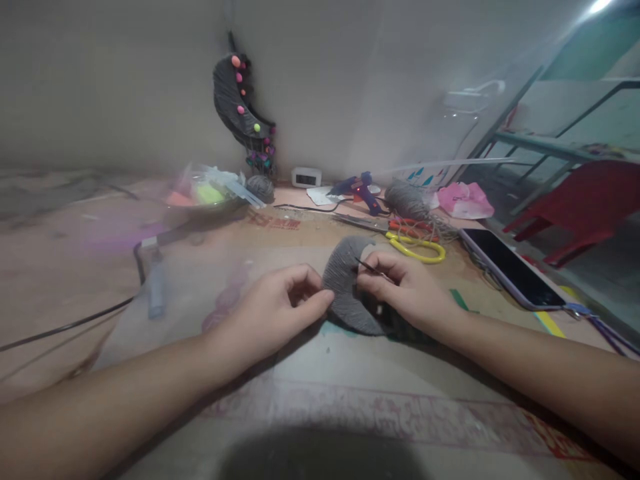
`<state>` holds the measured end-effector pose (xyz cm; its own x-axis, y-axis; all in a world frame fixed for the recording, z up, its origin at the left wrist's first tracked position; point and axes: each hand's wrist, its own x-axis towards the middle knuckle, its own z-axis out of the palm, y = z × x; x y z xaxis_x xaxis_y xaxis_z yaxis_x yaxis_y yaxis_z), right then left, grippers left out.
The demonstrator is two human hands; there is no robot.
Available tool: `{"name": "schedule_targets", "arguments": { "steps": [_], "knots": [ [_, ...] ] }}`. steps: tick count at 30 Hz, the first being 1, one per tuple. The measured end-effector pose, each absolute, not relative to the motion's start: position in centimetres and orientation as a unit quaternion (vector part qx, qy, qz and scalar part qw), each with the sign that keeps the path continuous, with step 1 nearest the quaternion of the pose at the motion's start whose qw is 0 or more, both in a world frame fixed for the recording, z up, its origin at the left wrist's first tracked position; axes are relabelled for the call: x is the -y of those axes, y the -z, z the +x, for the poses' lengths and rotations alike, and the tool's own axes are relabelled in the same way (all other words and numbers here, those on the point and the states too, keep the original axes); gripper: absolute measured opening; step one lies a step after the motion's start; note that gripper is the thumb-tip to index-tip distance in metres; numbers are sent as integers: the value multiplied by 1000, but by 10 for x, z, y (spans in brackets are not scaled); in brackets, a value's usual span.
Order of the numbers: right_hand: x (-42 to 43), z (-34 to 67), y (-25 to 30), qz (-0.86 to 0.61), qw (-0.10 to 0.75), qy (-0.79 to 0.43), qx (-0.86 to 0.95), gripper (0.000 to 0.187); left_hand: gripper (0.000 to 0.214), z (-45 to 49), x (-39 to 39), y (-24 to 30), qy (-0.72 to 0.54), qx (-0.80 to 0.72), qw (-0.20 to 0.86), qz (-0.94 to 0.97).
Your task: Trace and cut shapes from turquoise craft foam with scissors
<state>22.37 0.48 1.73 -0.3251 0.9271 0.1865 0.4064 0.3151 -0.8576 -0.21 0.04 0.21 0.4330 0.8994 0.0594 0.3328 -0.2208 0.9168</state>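
Note:
A grey yarn-wrapped crescent piece [345, 280] lies on the cardboard-covered table in front of me. My left hand [273, 310] pinches its left edge with thumb and fingers closed. My right hand [405, 290] grips the crescent's right side and pinches a thin dark strand of yarn [367, 265] that runs across it. A finished dark crescent with coloured pom-poms [240, 107] leans on the wall behind.
Yellow-handled scissors [415, 245], a ball of grey yarn [407, 199], a purple glue gun [363, 190] and a phone [510, 267] lie to the right. A clear bowl of coloured bits [200, 193] and a black cable [70, 327] are on the left. A red chair [585, 207] stands beyond the table edge.

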Motion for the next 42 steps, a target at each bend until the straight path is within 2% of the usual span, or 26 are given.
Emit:
{"name": "schedule_targets", "arguments": {
  "steps": [2,4,7,10,23,42],
  "knots": [
    [-3,229,-15,-414,405,-248,777,35,20,-2,-1,0,-309,-439,479,694],
    [0,232,-14,-363,415,-135,823,30,20,-2,-2,2,-304,-441,496,684],
    [6,232,-12,-313,367,-31,876,26,19,-2,-3,2,-310,-426,491,694],
    [8,228,-10,-296,336,21,894,25,17,-2,-3,1,-308,-416,478,709],
    [3,230,-9,-314,311,-1,897,22,17,0,5,-9,-309,-427,398,751],
    [4,228,-10,-297,301,49,905,20,17,0,6,-9,-300,-436,363,767]
  ]
}}
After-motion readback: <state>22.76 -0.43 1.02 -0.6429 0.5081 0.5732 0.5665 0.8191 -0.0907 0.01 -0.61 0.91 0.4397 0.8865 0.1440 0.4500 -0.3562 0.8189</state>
